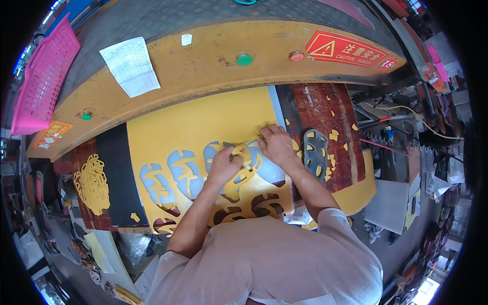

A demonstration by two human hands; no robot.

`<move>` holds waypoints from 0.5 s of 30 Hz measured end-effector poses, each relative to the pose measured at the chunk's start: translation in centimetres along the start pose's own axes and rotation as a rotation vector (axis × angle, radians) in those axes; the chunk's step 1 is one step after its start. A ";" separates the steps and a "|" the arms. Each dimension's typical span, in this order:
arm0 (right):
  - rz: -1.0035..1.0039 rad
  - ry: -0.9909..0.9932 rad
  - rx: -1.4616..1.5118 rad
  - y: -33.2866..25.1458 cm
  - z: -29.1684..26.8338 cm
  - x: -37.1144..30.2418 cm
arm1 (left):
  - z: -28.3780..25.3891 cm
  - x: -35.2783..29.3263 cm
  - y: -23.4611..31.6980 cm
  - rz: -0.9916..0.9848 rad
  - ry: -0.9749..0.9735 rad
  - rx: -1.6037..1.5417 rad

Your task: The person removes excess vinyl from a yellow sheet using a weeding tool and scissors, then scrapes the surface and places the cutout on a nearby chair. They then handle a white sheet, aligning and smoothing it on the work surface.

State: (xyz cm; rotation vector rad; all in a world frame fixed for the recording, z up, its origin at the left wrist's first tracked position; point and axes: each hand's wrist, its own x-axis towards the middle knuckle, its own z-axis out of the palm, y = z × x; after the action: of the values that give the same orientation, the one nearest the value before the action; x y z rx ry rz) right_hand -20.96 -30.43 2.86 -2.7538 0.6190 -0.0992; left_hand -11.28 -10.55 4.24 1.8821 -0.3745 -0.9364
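A yellow sheet (203,114) lies across the work table, with several shoe-upper shapes cut out of its near part. Pale blue-grey backing shows through some openings, dark red board through others. My left hand (225,165) is closed on a yellow cut-out piece (247,163) with slots in it, held over the openings. My right hand (277,146) is at the sheet's right edge, fingers bent and slightly blurred; its fingertips pinch a yellow strip that seems to belong to the same piece. To its right, a dark sole-shaped cutting die (315,155) lies on a worn red board (345,170).
A pile of yellow cut pieces (91,185) lies at the left. Small yellow scraps (333,135) dot the right board. Beyond the sheet, an orange machine beam (203,61) spans the table, bearing green buttons (244,59), a red button (296,56) and a paper (131,67). A pink basket (48,71) stands far left.
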 end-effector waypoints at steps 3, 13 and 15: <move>-0.138 0.133 0.111 0.6 0.8 0.4 | 0.9 -0.5 2.4 0.402 0.261 0.525; -0.602 0.147 0.086 2.4 -2.4 3.1 | 3.9 7.3 4.6 0.558 0.178 0.983; -0.433 0.064 0.350 3.4 -1.3 3.6 | 3.8 8.2 3.9 0.553 0.145 0.966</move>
State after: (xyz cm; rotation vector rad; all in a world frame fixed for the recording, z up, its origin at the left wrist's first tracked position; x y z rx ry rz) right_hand -19.23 -35.24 3.04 -2.4990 0.0030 -0.3572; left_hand -8.19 -19.82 3.09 2.4509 -1.3533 -0.2149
